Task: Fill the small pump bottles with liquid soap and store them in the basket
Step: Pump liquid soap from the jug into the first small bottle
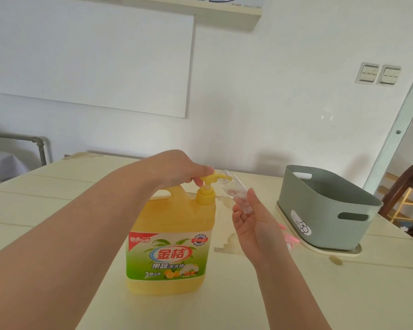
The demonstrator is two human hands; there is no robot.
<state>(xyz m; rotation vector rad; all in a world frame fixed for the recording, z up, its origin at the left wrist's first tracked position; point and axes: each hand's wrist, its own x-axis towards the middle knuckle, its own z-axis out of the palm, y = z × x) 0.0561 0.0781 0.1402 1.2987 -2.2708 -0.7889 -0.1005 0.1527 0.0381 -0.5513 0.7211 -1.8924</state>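
Fingers (195,181): left hand (180,166) curls round the pump (209,178); right hand (250,227) pinches the bottle (236,195).
Table (57,210): under everything.
Jug (169,234): upright, centre.
Basket (324,210): right, on a tray (332,252).
Bottle: tilted, mouth at the pump's spout.

Brightness: bright, even daylight; the white wall (248,91) looks washed out.
Shadows: soft and faint, on the wall behind the desk (57,210) and beside the basket (320,210).
Glare: pink streaks (290,235) on the desk by the basket.
Blur: mild overall softness; the clear small bottle (236,194) is hard to make out.
Distortion: the door frame (403,115) leans at the right edge.
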